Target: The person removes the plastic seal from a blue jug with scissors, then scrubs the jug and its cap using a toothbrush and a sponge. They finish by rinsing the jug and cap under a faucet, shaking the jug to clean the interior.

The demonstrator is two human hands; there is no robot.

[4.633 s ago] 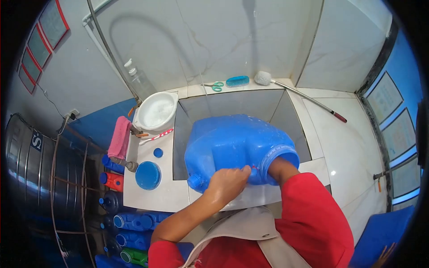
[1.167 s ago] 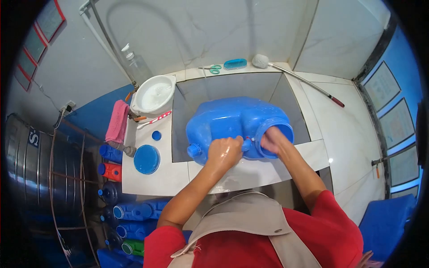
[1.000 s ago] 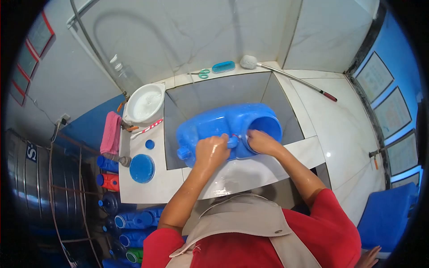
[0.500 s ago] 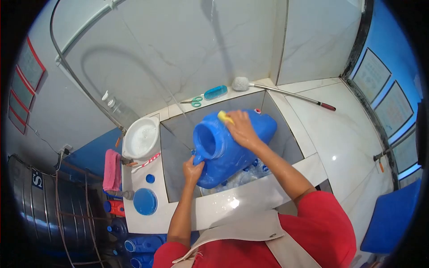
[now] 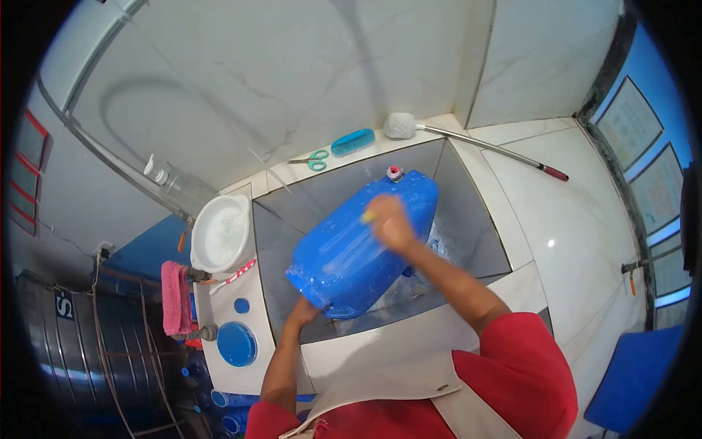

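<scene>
A big blue water jug [image 5: 344,252] lies tilted over the tiled sink [image 5: 468,212], its mouth end low at the left. My left hand [image 5: 304,313] grips it near the mouth, with the fingers hidden behind the jug. Pressed on the jug's upper side, my right hand [image 5: 393,225] is closed around a yellow sponge [image 5: 368,217] and blurred by motion. A small spout with a red centre [image 5: 395,173] sticks out at the jug's far end. Clear plastic items [image 5: 398,296] lie beneath the jug, partly hidden.
Along the back ledge are green scissors [image 5: 316,160], a blue brush [image 5: 353,142] and a long-handled white brush [image 5: 400,126]. On the left ledge stand a white basin [image 5: 223,233] of suds, a pink-and-white brush [image 5: 238,274], a blue lid [image 5: 236,344] and a pink cloth [image 5: 176,298].
The jug has rolled so its mouth faces down and away from view. My right hand has slid the sponge lower along its side. My left hand has moved down with the mouth end.
</scene>
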